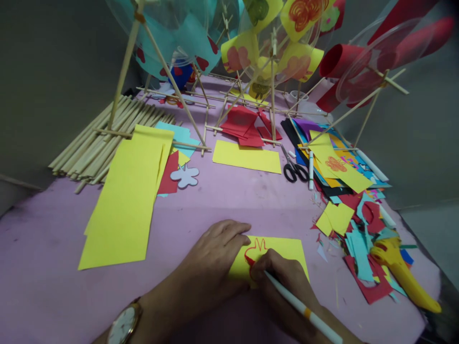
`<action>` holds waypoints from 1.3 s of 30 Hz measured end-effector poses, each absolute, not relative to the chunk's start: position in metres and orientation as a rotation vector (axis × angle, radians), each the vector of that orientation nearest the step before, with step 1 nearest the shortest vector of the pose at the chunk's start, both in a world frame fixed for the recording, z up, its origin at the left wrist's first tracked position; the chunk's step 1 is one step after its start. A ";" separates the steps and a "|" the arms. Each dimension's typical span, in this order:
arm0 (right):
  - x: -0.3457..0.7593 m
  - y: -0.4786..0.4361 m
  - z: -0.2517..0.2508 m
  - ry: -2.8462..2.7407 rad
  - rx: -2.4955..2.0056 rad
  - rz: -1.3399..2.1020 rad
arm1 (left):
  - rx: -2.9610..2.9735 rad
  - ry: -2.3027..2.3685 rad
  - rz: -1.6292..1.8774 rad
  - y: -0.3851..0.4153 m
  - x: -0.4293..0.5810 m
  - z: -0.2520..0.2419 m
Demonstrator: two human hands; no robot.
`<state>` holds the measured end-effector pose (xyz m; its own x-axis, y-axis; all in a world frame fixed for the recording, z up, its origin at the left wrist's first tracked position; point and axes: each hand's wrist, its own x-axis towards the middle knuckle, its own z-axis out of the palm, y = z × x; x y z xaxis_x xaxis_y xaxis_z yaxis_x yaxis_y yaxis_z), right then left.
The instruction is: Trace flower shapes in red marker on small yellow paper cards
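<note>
A small yellow paper card [283, 243] lies flat on the table near me, with a partly visible red butterfly outline [258, 244] on it. My left hand [218, 253] rests flat over the card's left side, fingers stretched out. Gripped in my right hand [283, 282] is a white marker [294, 301] with an orange band, its tip hidden behind my fingers close to the red line. A grey-white butterfly cutout [185, 177] lies farther off, to the left of the card.
Long yellow sheets [125, 200] and a bundle of wooden sticks [107, 143] lie at left. Stick-framed pinwheels [272, 62] stand along the back. Black-handled scissors [294, 171], paper scraps [362, 248] and a yellow glue gun [401, 267] are at right.
</note>
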<state>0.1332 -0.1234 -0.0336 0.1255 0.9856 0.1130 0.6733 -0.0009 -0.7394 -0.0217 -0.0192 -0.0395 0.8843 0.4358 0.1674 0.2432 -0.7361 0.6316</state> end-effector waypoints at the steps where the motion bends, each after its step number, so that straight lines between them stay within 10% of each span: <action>1: 0.133 -0.123 -0.033 -1.609 -1.734 0.610 | 2.422 0.483 0.404 -0.019 -0.022 -0.040; 39: 0.138 -0.128 -0.032 -1.577 -1.786 0.752 | 2.383 0.472 0.415 -0.019 -0.020 -0.040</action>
<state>0.1375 -0.1285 -0.0315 0.1198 0.9928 -0.0090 0.6317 -0.0833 -0.7707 -0.0203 -0.0186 -0.0400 0.8843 0.4351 0.1697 0.2240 -0.7140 0.6634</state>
